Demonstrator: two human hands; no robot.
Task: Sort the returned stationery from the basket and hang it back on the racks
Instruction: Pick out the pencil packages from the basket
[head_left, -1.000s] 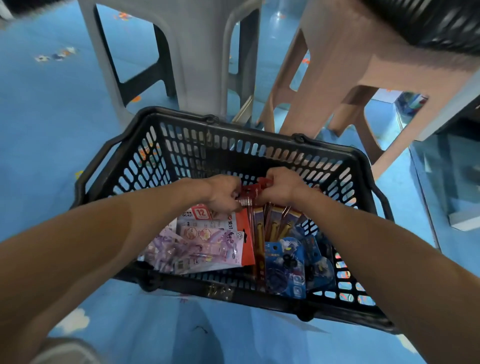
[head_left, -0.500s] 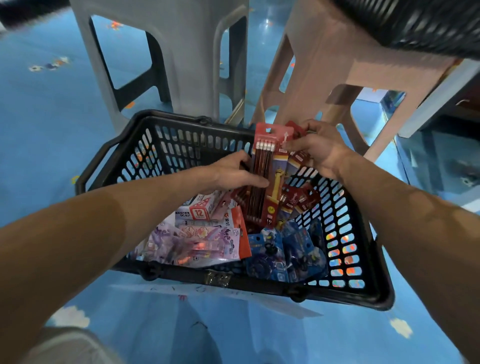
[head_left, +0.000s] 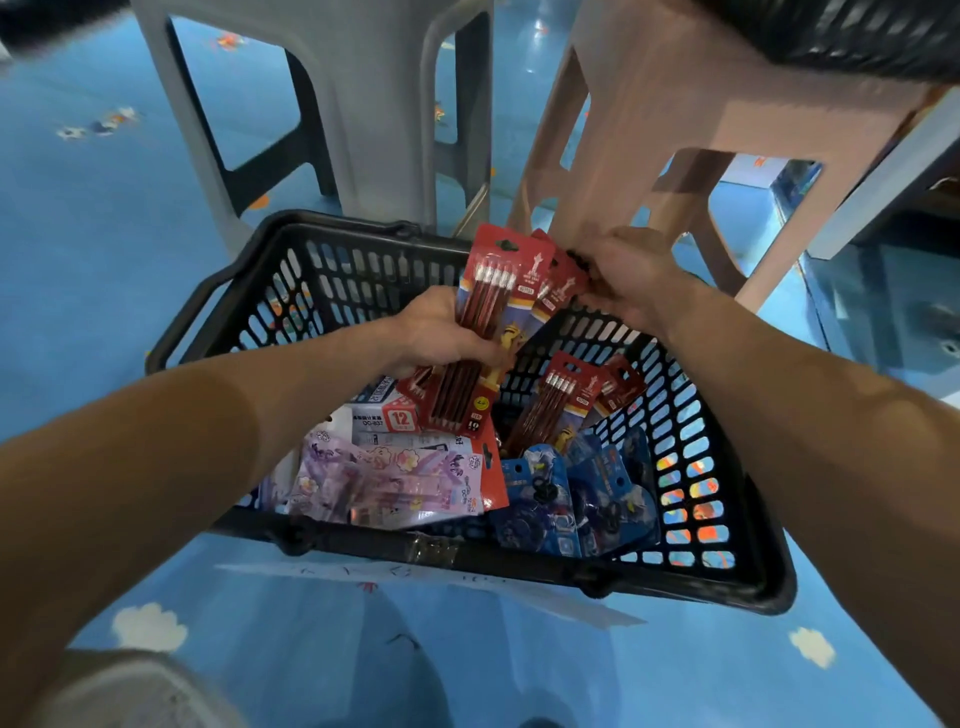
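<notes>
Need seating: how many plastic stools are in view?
2: a grey stool beyond the basket's left half, a pink stool beyond its right. Others may stand out of frame.

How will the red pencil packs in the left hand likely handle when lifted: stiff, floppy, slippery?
Probably stiff: the red pencil packs stand straight above the gripping left hand. Likely light, as one hand holds several. They fan apart, so they may slip against each other; the right hand grips near their tops.
</notes>
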